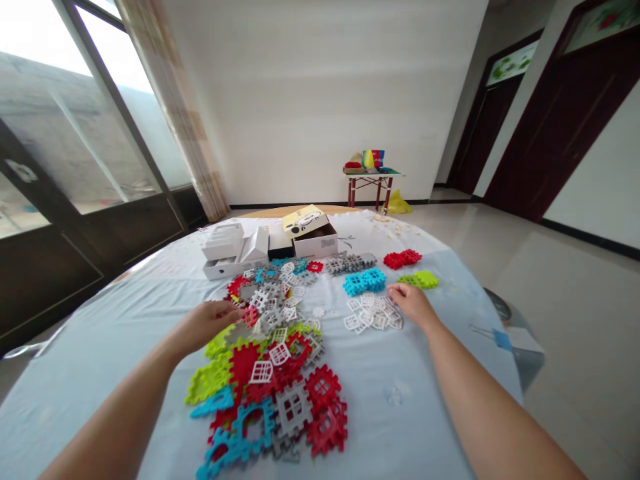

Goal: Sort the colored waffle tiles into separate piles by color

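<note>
A heap of interlocking plastic tiles (273,373) in red, blue, green, grey and white covers the middle of a round table (75,373) with a pale blue cloth. My left hand (207,323) rests palm down on the heap's left edge, fingers curled over the pieces. My right hand (413,300) lies at the right side of a small pile of white window pieces (373,313), fingertips touching them. Beyond sit sorted groups: blue tiles (365,280), green tiles (420,280), red tiles (403,258) and grey tiles (350,263).
White cardboard boxes (235,250) and an open box with a yellow lid (310,233) stand at the table's far side. A small red-legged table with toys (370,177) stands by the wall. Glass doors are at left, dark wooden doors at right.
</note>
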{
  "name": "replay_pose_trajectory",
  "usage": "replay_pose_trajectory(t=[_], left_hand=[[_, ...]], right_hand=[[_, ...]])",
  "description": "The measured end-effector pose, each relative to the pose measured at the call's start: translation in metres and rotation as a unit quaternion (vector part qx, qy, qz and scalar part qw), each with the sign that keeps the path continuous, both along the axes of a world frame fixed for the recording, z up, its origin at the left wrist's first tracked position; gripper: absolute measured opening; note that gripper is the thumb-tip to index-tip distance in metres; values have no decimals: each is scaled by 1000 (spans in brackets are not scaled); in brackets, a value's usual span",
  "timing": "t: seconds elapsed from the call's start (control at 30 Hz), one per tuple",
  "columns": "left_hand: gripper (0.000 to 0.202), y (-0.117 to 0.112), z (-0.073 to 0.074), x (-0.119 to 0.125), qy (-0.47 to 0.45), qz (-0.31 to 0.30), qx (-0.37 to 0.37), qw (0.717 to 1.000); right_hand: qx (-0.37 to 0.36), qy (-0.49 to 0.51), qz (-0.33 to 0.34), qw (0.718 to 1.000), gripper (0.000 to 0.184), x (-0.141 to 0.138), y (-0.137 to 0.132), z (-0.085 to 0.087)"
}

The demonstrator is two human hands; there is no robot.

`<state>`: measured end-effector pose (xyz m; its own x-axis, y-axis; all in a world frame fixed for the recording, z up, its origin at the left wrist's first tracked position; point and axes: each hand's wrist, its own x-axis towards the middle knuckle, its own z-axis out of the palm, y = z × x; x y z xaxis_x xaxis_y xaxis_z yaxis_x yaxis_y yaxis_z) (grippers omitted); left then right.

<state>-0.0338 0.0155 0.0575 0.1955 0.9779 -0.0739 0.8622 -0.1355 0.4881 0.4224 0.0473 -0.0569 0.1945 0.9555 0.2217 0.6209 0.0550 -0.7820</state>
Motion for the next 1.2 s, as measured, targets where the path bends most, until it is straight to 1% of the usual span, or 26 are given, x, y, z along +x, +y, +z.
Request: replay_pose_trajectory(t=[0.1, 0.17, 0.27, 0.37, 0.47, 0.6, 0.67, 0.8, 0.93, 1.0, 1.03, 1.13, 1.2], left_hand=[[43, -11, 1, 4, 6, -55, -43, 998], [40, -14, -2, 6, -3, -74, -73, 995], [36, -14, -9, 8, -22, -87, -102, 991], [33, -8, -18, 7, -25, -107, -105, 988], [33, 1, -25, 10, -22, -118, -83, 989], [36, 15, -27, 22, -45, -94, -18, 994], [36, 20, -25, 30, -63, -75, 14, 995], [36, 28, -16, 47, -89, -44, 67, 993], [34, 33, -8, 59, -84, -21, 124, 988], [30, 35, -7, 61, -55, -36, 152, 986], [28, 36, -8, 62, -34, -55, 153, 986], [27, 36, -11, 60, 31, -107, 119, 987], [31, 34, -13, 58, 63, -119, 92, 987]], right_hand=[[-5, 0, 4, 1000, 29, -1, -1, 1], [-8, 2, 6, 1000, 29, -1, -2, 1], [-10, 6, 5, 1000, 29, -1, -2, 0], [-9, 9, 5, 1000, 28, 0, -3, -1], [-5, 4, 5, 1000, 28, 0, -4, 0], [2, 2, 6, 1000, 28, -2, -7, 3], [1, 6, 7, 1000, 29, -2, -8, 3], [3, 16, 5, 1000, 28, -2, -8, 2], [5, 25, 2, 1000, 27, -1, -7, 1], [9, 34, 0, 999, 27, -1, -7, 1], [11, 39, 0, 999, 27, -1, -7, 0], [13, 46, 1, 999, 26, 0, -6, 0], [12, 45, 3, 999, 26, 0, -5, -1]])
